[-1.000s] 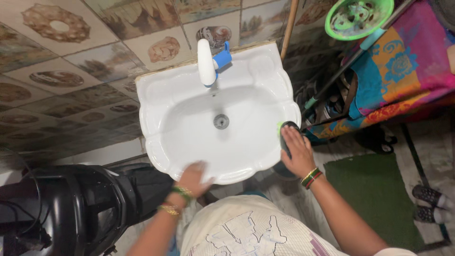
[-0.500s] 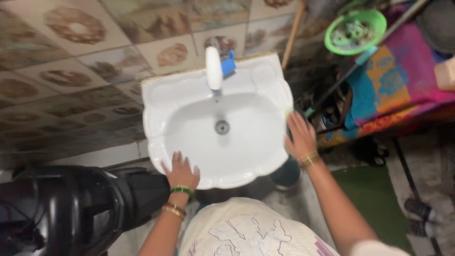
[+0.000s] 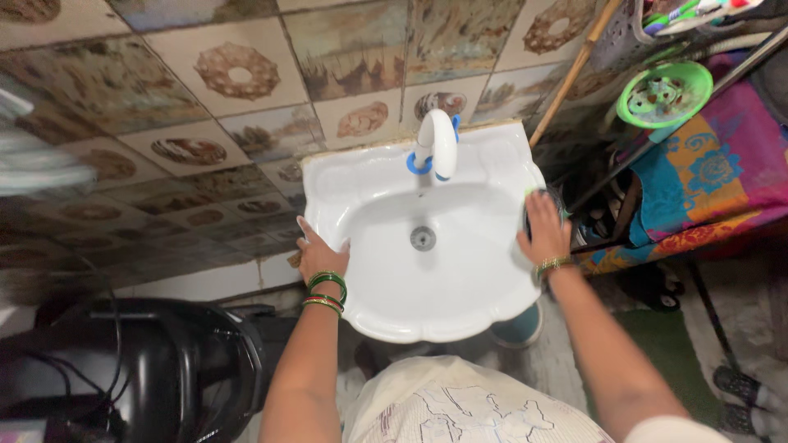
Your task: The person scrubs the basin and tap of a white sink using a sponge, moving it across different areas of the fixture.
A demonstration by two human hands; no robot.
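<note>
A white wall-hung washbasin [image 3: 460,287] with a scalloped rim is below me, a white tap [image 3: 437,141] with a blue handle at its back and a round drain [image 3: 423,238] in the bowl. My left hand [image 3: 322,253] lies flat on the basin's left rim, fingers spread, holding nothing. My right hand [image 3: 543,230] presses a dark scrubber with a green edge [image 3: 531,203] against the basin's right rim. Bangles circle both wrists.
Patterned tiles [image 3: 238,74] cover the wall behind. A black scooter [image 3: 156,369] stands at lower left. A green plastic bowl [image 3: 665,93] and colourful cloth [image 3: 706,172] sit on a rack at right. A wooden stick [image 3: 574,70] leans by the basin. Green mat [image 3: 673,344] lower right.
My left hand slid from the basin's front rim up along its left rim. My right hand moved the scrubber farther back along the right rim. The view shifted left.
</note>
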